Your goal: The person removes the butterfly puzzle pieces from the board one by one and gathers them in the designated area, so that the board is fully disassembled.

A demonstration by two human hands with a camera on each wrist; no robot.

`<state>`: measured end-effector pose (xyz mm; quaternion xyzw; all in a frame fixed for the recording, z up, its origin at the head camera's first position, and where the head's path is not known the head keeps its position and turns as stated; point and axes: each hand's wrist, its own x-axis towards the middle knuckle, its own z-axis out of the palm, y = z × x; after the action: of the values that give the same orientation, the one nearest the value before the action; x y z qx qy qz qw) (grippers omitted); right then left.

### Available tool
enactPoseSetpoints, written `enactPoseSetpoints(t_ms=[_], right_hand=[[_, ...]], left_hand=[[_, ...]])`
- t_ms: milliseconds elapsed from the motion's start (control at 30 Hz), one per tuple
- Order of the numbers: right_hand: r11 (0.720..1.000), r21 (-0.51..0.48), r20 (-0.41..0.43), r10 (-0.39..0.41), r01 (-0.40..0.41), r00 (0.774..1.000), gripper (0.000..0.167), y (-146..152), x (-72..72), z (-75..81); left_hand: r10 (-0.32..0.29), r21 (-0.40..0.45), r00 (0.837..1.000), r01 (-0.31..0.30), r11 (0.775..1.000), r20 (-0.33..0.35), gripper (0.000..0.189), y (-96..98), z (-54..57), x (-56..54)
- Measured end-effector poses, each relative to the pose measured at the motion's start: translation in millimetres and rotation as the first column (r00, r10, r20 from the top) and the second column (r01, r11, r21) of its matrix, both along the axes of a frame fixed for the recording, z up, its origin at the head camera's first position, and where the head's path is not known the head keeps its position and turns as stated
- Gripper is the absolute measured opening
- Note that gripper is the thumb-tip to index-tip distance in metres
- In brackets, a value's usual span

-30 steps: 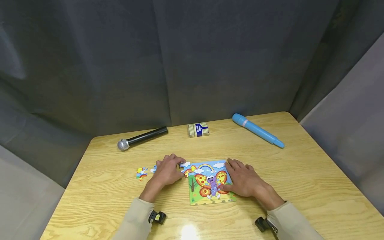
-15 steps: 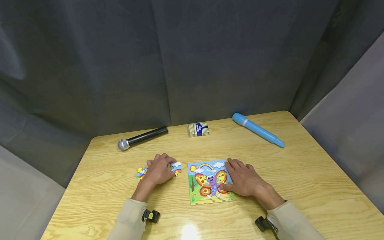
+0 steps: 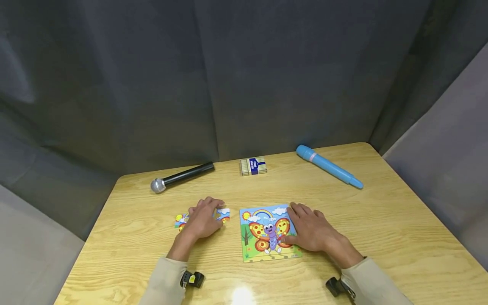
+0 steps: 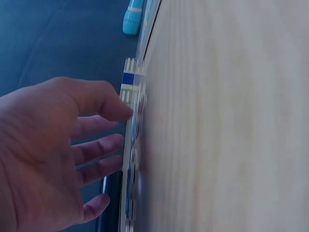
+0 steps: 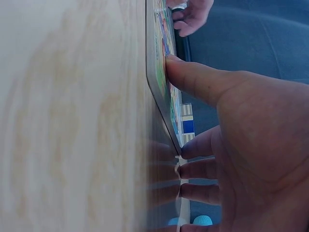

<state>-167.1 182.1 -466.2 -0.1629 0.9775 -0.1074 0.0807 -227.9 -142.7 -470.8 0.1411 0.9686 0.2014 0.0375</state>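
Observation:
A puzzle board (image 3: 250, 252) with a butterfly, rainbow and sun picture lies flat on the table, in the middle of the head view. My right hand (image 3: 312, 228) rests at its right side, thumb on the picture and straight fingers along the edge. To the left of the board my left hand (image 3: 203, 221) hovers low over loose jigsaw pieces, its fingers loosely bent and thumb and fingers apart. One jigsaw piece (image 3: 225, 213) with cloud and rainbow shows beside its thumb. Another piece (image 3: 179, 217), with a sun, shows past the hand's outer side; the hand hides the pieces between.
A black microphone (image 3: 187, 175) with a silver head lies at the back left of the wooden table (image 3: 381, 237). A small box of thin sticks (image 3: 253, 166) stands at the back, and a blue microphone-shaped toy (image 3: 331, 167) lies back right. Dark curtains (image 3: 126, 84) hang behind.
My left hand has moved left, away from the board, bringing a rainbow piece off its upper left corner to the other loose pieces. My right hand has stayed on the board.

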Motion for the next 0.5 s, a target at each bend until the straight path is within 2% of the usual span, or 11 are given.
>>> enactPoseSetpoints(t_ms=[267, 500], right_hand=[[1.000, -0.002, 0.004, 0.006, -0.006, 1.000, 0.091, -1.0, -1.4, 1.1], [1.000, -0.008, -0.002, 0.013, -0.013, 1.000, 0.091, 0.1, 0.5, 2.8]], left_hand=[[-0.063, 0.066, 0.998, 0.064, 0.996, -0.010, 0.052, 17.2, 6.5, 18.1], [-0.144, -0.030, 0.990, 0.143, 0.989, -0.004, 0.057, 38.9, 7.9, 38.1]])
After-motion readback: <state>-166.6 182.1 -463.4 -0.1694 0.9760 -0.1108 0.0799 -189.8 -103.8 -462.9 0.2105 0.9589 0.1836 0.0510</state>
